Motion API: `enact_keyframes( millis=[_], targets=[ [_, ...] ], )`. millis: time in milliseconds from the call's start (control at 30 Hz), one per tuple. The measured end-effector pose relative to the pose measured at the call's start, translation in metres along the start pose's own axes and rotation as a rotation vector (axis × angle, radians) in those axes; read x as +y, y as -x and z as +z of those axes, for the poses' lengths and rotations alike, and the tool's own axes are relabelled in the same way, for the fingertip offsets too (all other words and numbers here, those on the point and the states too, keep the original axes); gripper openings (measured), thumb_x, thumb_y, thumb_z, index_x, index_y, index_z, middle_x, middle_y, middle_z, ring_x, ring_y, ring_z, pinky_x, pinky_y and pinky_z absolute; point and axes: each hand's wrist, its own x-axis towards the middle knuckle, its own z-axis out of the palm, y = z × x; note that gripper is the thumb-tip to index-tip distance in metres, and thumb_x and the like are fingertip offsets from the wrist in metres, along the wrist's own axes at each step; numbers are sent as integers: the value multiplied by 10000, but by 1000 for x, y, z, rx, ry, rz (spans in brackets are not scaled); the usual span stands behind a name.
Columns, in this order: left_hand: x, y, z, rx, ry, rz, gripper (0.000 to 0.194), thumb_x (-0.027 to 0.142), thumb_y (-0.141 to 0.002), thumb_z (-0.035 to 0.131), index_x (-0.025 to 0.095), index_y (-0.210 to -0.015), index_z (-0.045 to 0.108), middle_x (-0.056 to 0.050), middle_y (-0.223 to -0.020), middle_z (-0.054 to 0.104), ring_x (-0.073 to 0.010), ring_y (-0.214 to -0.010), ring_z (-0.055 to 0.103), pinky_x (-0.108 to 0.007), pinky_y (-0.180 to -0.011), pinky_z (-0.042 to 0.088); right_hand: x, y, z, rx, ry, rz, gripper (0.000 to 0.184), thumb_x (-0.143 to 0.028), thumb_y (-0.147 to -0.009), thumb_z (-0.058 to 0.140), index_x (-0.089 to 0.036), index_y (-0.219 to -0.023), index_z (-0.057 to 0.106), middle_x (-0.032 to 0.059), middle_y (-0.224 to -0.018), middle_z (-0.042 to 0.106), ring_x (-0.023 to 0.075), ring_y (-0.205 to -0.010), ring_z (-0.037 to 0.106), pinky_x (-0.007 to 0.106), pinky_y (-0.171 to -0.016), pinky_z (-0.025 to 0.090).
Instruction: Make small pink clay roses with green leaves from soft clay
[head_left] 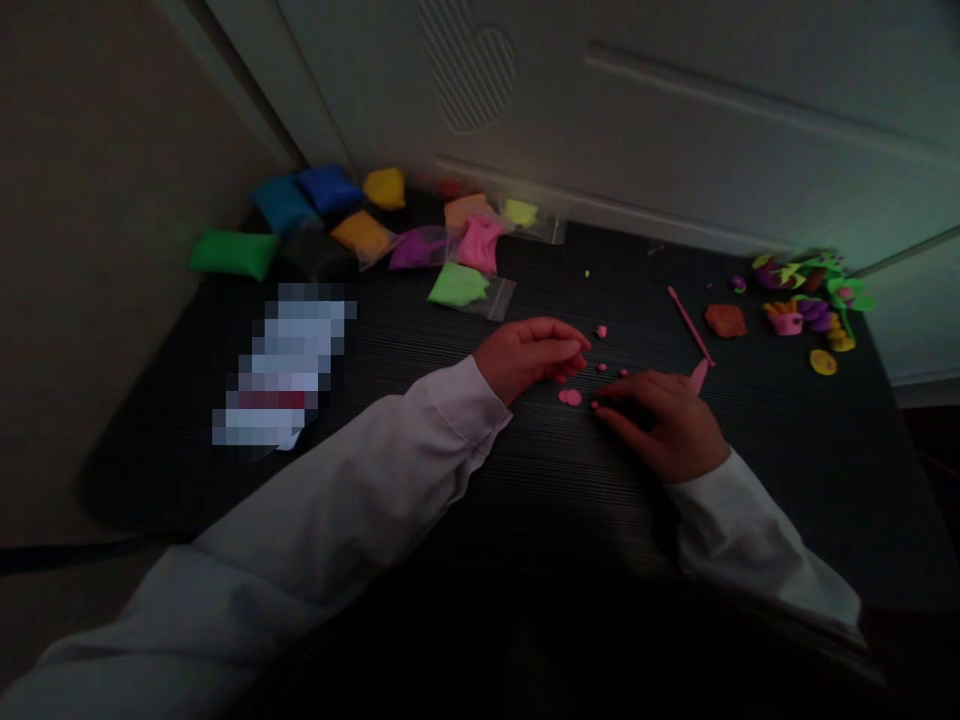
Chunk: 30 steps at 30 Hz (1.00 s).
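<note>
Between the thumb and forefinger of my right hand point(667, 420) is a small pink clay ball point(595, 405), right at the table surface. My left hand point(529, 355) hovers just to the left with fingers curled together and thumb against them; whether anything is inside is hidden. Below its fingertips lie flat pink clay discs point(571, 397), overlapping each other. Past the hands sit a larger pink clay lump point(601, 331) and two little pink balls, one nearer the left hand point(601, 367) and one by my right fingers point(623, 373).
A pink modelling tool point(691, 325) and a reddish-brown clay piece point(725, 320) lie to the right, near colourful finished clay figures point(806, 315). Bagged clay, including a light green pack point(459, 286), lines the back left. A blurred-out pale object point(289, 365) rests on the dark table point(450, 480).
</note>
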Motion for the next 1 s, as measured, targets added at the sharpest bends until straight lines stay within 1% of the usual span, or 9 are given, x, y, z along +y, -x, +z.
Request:
enact_keyframes(
  millis=[100, 167, 233, 367, 567, 767, 1000],
  targets=[
    [0, 0, 0, 3, 10, 0, 95, 147, -670, 539, 108, -748, 578, 3, -618, 571, -63, -559, 508, -225, -580, 376, -2, 6, -2, 99, 30, -35, 188, -275, -732, 513, -210, -883, 606, 28, -771, 620, 157, -733, 539, 342, -728, 337],
    [0, 0, 0, -6, 18, 0, 97, 147, -672, 537, 108, -750, 578, 3, -618, 572, -63, -558, 509, -223, -579, 380, -2, 11, -1, 115, 81, -57, 221, -240, -735, 500, -205, -927, 603, 21, -716, 614, 146, -672, 526, 342, -710, 323],
    [0, -1, 0, -16, 23, -3, 93, 149, -675, 534, 111, -748, 578, 4, -619, 574, -62, -557, 509, -221, -575, 382, -3, 17, 1, 100, 135, -63, 264, -231, -732, 492, -203, -976, 590, 11, -671, 603, 141, -637, 507, 347, -703, 305],
    [0, -1, 0, -16, 16, -5, 87, 151, -679, 535, 110, -744, 576, 3, -620, 573, -61, -560, 509, -222, -574, 381, -7, 24, 5, 91, 208, -63, 310, -241, -730, 483, -208, -1026, 570, 6, -662, 589, 140, -630, 482, 353, -712, 273],
    [0, -1, 0, -9, 15, -6, 94, 154, -672, 543, 109, -748, 575, 1, -622, 573, -68, -569, 517, -230, -581, 381, -12, 24, 7, 40, 307, -90, 324, -271, -739, 468, -248, -1050, 557, 7, -678, 594, 145, -622, 443, 366, -711, 236],
    [1, -1, 0, -17, 22, -2, 94, 141, -676, 532, 101, -748, 576, 0, -618, 575, -67, -567, 522, -224, -575, 382, -17, 24, 7, -4, 351, -85, 326, -291, -744, 458, -240, -1050, 557, 15, -686, 598, 157, -642, 439, 366, -701, 232],
    [1, -1, -1, -16, 31, -10, 96, 144, -677, 533, 98, -751, 574, -3, -619, 575, -68, -563, 522, -225, -574, 378, -19, 24, 7, -17, 352, -68, 319, -299, -749, 453, -230, -1040, 562, 16, -670, 597, 165, -653, 443, 369, -709, 239]
  ],
)
